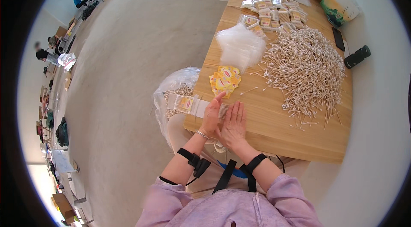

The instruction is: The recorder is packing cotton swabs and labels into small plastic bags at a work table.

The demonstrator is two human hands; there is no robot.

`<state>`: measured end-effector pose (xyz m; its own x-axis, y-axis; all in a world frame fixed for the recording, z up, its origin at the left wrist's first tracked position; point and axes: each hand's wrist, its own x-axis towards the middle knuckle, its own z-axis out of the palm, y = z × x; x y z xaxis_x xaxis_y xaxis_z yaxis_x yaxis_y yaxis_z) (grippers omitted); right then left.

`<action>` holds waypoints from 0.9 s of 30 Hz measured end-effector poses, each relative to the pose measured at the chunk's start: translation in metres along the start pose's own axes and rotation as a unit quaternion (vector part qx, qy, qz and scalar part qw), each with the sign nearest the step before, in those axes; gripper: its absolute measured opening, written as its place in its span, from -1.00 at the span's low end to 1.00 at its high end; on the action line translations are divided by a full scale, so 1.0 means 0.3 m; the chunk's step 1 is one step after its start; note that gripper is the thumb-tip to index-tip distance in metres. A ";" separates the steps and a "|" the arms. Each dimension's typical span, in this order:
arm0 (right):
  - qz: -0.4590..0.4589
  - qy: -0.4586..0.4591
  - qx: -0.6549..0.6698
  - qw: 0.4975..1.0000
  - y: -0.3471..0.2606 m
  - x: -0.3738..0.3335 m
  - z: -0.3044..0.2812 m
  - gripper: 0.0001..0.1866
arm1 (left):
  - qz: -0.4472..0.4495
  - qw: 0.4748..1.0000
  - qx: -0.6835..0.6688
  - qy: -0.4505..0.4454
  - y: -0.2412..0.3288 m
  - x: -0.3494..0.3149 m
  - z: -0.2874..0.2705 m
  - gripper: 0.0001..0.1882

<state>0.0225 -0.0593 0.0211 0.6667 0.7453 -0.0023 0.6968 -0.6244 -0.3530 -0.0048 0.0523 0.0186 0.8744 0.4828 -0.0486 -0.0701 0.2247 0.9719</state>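
My left hand (211, 117) and my right hand (233, 123) meet at the near corner of a wooden table (274, 128). Between them they hold a small clear bag of cotton swabs (223, 110). My right palm lies flat over it, fingers stretched. A filled clear bag with a yellow label (184, 103) lies at the table's left edge beside my left hand. A small stack of yellow label cards (225, 80) sits just beyond my fingers. A big heap of loose cotton swabs (306, 70) spreads to the right.
A stack of empty clear bags (240, 47) lies behind the cards, with several filled packets (274, 13) farther back. A plastic sack of swabs (175, 90) hangs left of the table. A black cylinder (357, 56) and a dark phone (338, 38) lie at the right edge. People sit far off.
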 end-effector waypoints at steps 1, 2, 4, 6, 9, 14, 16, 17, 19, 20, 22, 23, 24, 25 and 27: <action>0.002 -0.009 -0.007 1.000 -0.011 0.001 0.000 0.01 | 0.007 0.999 -0.038 0.013 -0.007 -0.002 -0.009 -0.37; 0.003 -0.010 -0.009 1.000 -0.013 0.002 0.003 0.01 | 0.006 0.999 -0.040 0.013 -0.011 0.000 -0.013 -0.37; 0.008 -0.006 0.007 1.000 -0.012 0.005 0.011 0.02 | 0.003 0.999 -0.042 -0.012 -0.016 0.004 -0.026 -0.33; 0.011 0.000 0.014 1.000 -0.012 0.010 0.017 0.02 | -0.002 0.998 -0.056 -0.011 -0.015 0.008 -0.034 -0.34; 0.027 0.002 0.010 1.000 -0.020 0.019 0.021 0.01 | -0.003 0.999 -0.046 -0.019 -0.010 0.008 -0.031 -0.35; 0.021 0.016 -0.007 1.000 -0.024 0.020 0.031 -0.01 | 0.011 1.000 -0.001 -0.010 -0.003 0.004 -0.034 -0.33; -0.002 -0.037 0.007 0.999 -0.042 0.012 0.011 -0.02 | 0.000 1.000 -0.026 0.010 -0.002 -0.012 -0.055 -0.32; -0.007 -0.037 0.007 0.999 -0.054 0.010 0.005 -0.02 | 0.003 1.000 -0.026 0.014 -0.003 -0.018 -0.063 -0.32; -0.010 -0.042 0.014 0.999 -0.078 0.013 0.001 -0.04 | 0.010 0.999 -0.037 0.016 -0.005 -0.027 -0.086 -0.33; -0.014 -0.044 0.013 0.999 -0.087 0.019 0.008 -0.04 | 0.011 0.999 -0.037 0.020 0.002 -0.026 -0.093 -0.33; -0.010 -0.040 0.008 0.999 -0.107 0.032 0.032 -0.05 | 0.034 0.999 -0.012 0.014 0.016 -0.018 -0.114 -0.34; -0.013 -0.043 0.009 0.999 -0.117 0.038 0.048 -0.05 | 0.033 0.999 -0.012 0.018 0.020 -0.015 -0.130 -0.34; -0.019 -0.024 0.010 0.999 -0.126 0.049 0.062 -0.04 | 0.030 0.999 0.002 0.022 0.025 -0.009 -0.147 -0.34; -0.024 -0.006 0.011 1.000 -0.132 0.053 0.074 -0.04 | 0.027 0.999 0.016 0.026 0.028 -0.008 -0.159 -0.34; -0.032 -0.019 0.018 0.999 -0.146 0.052 0.081 -0.04 | 0.026 0.999 0.017 0.035 0.024 -0.016 -0.175 -0.34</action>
<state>-0.0041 -0.0146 0.0137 0.6103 0.7920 -0.0130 0.7273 -0.5668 -0.3869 -0.0347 0.0960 0.0138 0.8340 0.5516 -0.0133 -0.0966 0.1696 0.9808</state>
